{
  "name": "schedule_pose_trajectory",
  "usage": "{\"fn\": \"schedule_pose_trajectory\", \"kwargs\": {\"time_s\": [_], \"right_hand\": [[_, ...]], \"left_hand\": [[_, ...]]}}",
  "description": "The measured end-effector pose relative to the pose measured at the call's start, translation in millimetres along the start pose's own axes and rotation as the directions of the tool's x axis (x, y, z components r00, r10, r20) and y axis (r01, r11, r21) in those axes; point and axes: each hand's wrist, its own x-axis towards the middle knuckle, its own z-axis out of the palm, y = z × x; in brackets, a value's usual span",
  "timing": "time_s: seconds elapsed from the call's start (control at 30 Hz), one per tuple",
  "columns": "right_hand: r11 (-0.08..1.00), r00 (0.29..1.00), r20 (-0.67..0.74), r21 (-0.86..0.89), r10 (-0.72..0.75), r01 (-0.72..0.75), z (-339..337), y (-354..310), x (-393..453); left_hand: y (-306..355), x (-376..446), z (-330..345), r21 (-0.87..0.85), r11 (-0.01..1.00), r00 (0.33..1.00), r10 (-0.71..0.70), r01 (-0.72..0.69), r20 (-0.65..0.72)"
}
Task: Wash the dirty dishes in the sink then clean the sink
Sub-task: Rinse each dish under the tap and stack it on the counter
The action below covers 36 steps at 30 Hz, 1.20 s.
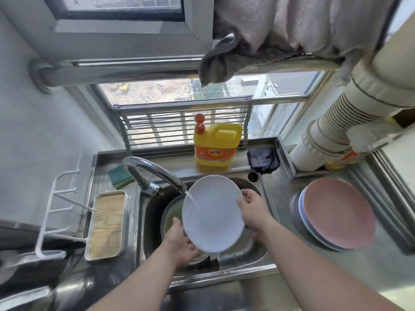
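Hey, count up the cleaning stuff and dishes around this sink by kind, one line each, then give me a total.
Plates: at least 3, a white plate held under the tap by the left hand and right hand, plus a pink plate topping a stack with a blue rim under it
Bowl in sink: 1
Soap bottle: 1
Sponge: 1
Dark cloth: 1
Total: at least 7

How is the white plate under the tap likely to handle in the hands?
The white plate is probably slippery, since tap water runs over it. It looks rigid, keeping its shape while tilted. Left hand and right hand grip opposite edges, which should steady it.
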Motion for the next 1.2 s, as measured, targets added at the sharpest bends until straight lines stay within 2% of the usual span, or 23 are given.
{"fn": "schedule_pose_trajectory", "kwargs": {"time_s": [0.1, 0.23, 0.33, 0.5, 0.63, 0.8, 0.87, 0.93, 1.0, 1.1, 1.2], "right_hand": [[0.997, 0.998, -0.019, -0.049, 0.055, -0.056, -19, 4, -2], [0.974, 0.973, -0.017, 0.008, 0.228, -0.228, -33, 22, -5], [0.95, 0.953, 0.006, -0.075, 0.303, -0.302, -27, 35, -9], [0.91, 0.935, 0.173, -0.34, 0.311, -0.239, 3, 54, -19], [0.925, 0.93, 0.245, -0.332, 0.276, -0.187, 27, 52, -25], [0.988, 0.967, 0.224, -0.117, 0.124, -0.099, 18, 35, -25], [0.98, 0.981, 0.194, -0.197, 0.003, 0.036, 0, 25, -27], [0.889, 0.967, 0.206, -0.401, -0.148, 0.221, -21, 14, -31], [0.758, 0.918, 0.264, -0.52, -0.295, 0.393, -38, 3, -33], [0.603, 0.822, 0.318, -0.563, -0.472, 0.565, -54, -15, -36], [0.465, 0.733, 0.336, -0.601, -0.592, 0.651, -61, -39, -38]], "left_hand": [[-9, 8, 7, 0.053, 0.998, 1.0, -0.028, 0.029, -0.009], [-9, 4, 3, 0.228, 0.972, 0.995, 0.072, -0.054, -0.07], [5, -5, -7, 0.216, 0.969, 0.987, 0.139, -0.119, -0.076], [31, -27, -19, 0.258, 0.919, 0.946, 0.321, -0.299, -0.048], [43, -29, -33, 0.184, 0.912, 0.923, 0.382, -0.368, -0.051], [36, -13, -36, 0.058, 0.917, 0.905, 0.399, -0.395, -0.15], [27, -5, -30, 0.004, 0.926, 0.913, 0.373, -0.378, -0.162], [18, 4, -24, -0.021, 0.949, 0.941, 0.309, -0.315, -0.14], [12, 9, -16, 0.005, 0.985, 0.979, 0.174, -0.175, -0.101], [8, 11, -4, 0.021, 0.999, 0.999, -0.042, 0.042, 0.002], [8, 13, 1, -0.019, 0.991, 0.987, -0.129, 0.132, 0.098]]}}
